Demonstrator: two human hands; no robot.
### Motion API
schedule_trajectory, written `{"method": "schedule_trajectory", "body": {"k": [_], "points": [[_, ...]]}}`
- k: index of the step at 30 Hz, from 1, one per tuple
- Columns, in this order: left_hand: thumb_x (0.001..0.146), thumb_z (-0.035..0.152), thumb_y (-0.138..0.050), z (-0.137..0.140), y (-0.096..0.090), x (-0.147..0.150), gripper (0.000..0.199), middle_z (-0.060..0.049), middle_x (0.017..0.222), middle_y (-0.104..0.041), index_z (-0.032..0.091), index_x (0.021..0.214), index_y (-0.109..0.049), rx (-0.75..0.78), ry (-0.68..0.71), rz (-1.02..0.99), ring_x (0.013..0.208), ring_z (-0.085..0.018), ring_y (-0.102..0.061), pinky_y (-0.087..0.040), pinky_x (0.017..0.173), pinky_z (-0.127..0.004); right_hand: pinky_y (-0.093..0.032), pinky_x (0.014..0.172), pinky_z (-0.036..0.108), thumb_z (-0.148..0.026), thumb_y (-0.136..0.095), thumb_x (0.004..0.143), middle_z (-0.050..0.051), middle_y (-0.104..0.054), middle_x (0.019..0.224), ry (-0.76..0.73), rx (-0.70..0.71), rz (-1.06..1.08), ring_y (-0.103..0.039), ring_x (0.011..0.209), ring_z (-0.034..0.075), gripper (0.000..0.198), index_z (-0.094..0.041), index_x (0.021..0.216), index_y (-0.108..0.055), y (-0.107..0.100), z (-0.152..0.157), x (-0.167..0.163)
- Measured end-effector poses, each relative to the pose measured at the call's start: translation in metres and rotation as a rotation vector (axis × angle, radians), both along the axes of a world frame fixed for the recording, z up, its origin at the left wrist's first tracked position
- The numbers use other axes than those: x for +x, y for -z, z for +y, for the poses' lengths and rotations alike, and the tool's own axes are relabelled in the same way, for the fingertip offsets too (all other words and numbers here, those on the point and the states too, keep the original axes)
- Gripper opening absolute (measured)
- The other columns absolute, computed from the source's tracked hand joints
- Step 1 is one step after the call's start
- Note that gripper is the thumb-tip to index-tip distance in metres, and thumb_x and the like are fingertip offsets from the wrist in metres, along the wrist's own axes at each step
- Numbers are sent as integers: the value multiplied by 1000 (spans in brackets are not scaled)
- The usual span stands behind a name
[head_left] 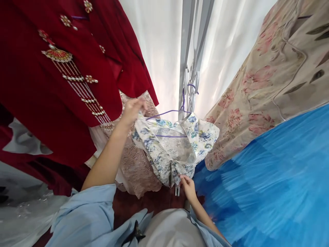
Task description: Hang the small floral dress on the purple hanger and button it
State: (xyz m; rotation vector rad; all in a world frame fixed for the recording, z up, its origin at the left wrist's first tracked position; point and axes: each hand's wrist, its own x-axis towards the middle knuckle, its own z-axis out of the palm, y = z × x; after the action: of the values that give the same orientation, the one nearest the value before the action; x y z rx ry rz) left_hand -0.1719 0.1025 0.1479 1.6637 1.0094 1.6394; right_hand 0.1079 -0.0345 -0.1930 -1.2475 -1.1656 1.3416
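A white floral top (154,145) with blue and green flowers hangs from a purple hanger (168,112) in front of me. The hanger's hook loops over a white hook on the metal stand. At the top's left shoulder, my left hand (133,110) is closed on the cloth, its fingers a little blurred. Lower down, my right hand (188,186) pinches the hem at the front between thumb and fingers. The neckline gapes, showing the inside of the back and the hanger's lower bar.
A red velvet garment (108,68) with beaded ornaments hangs at left, over a pink textured garment (138,168). On the right are a beige floral garment (257,82) and a blue ruffled one (257,178). A grey metal stand (186,37) rises before a white curtain (159,44).
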Motion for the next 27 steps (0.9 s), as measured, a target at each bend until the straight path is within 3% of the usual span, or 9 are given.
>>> {"method": "schedule_trajectory", "body": {"k": [3, 5, 9, 12, 15, 18, 21, 24, 27], "points": [[104, 52, -42, 0, 22, -41, 52, 10, 38, -24, 20, 62, -40, -260, 98, -565, 33, -6, -19, -17, 37, -22, -41, 52, 30, -69, -63, 75, 1, -59, 53, -29, -45, -2, -51, 48, 18, 57, -13, 80, -72, 9, -8, 0], [106, 48, -37, -6, 49, -46, 53, 9, 38, -22, 20, 61, -33, -375, 107, -767, 32, -6, -17, -14, 35, -21, -44, 54, 31, -68, -62, 77, 2, -59, 55, -53, -41, -14, -53, 51, 19, 56, -13, 80, -72, 8, -13, -4], [96, 52, -56, -35, 125, 9, 58, 11, 38, -21, 21, 57, -27, -534, 75, -813, 31, -5, -15, -14, 35, -20, -52, 75, 36, -54, -66, 82, 9, -71, 90, -98, 179, -107, -64, 78, 24, 54, -15, 120, -67, -25, -18, -25], [90, 63, -56, -74, 174, 74, 62, 9, 39, -26, 22, 52, -29, -570, 70, -609, 34, -7, -22, -23, 38, -22, -46, 99, 44, -41, -79, 72, 14, -63, 126, -134, 448, -269, -58, 113, 30, 67, -19, 132, -59, -60, -17, -44], [88, 64, -57, -110, 190, 110, 59, 2, 50, -47, 18, 53, -49, -373, 196, -95, 49, -10, -42, -36, 53, -23, -51, 86, 39, -38, -70, 80, 8, -66, 93, -266, 422, -311, -60, 93, 26, 26, -16, 94, -67, -82, -19, -53], [86, 66, -60, -130, 186, 107, 52, -2, 69, -61, 15, 81, -69, -294, 472, 289, 66, -14, -53, -43, 69, -26, -43, 58, 26, -39, -57, 91, -3, -47, 59, -426, 213, -226, -44, 58, 13, 31, -18, 67, -55, -98, -30, -45], [82, 80, -52, -143, 195, 91, 72, -9, 97, -68, 16, 111, -69, -424, 808, 271, 90, -21, -61, -47, 86, -32, -41, 56, 23, -41, -67, 85, -4, -47, 60, -527, 141, -102, -43, 58, 11, 30, -17, 71, -56, -123, -45, -21], [71, 85, -60, -160, 226, 77, 77, -9, 98, -68, 15, 103, -72, -661, 1016, 208, 93, -23, -61, -49, 88, -34, -50, 66, 25, -43, -77, 78, 0, -62, 75, -643, 131, 18, -55, 69, 14, 30, -16, 85, -65, -157, -55, 14], [62, 73, -79, -170, 249, 58, 65, -5, 82, -66, 13, 87, -73, -803, 1009, 272, 78, -19, -59, -49, 76, -30, -54, 69, 28, -44, -86, 66, 4, -70, 84, -619, 102, 74, -64, 73, 18, 45, -16, 98, -69, -184, -58, 57]]}}
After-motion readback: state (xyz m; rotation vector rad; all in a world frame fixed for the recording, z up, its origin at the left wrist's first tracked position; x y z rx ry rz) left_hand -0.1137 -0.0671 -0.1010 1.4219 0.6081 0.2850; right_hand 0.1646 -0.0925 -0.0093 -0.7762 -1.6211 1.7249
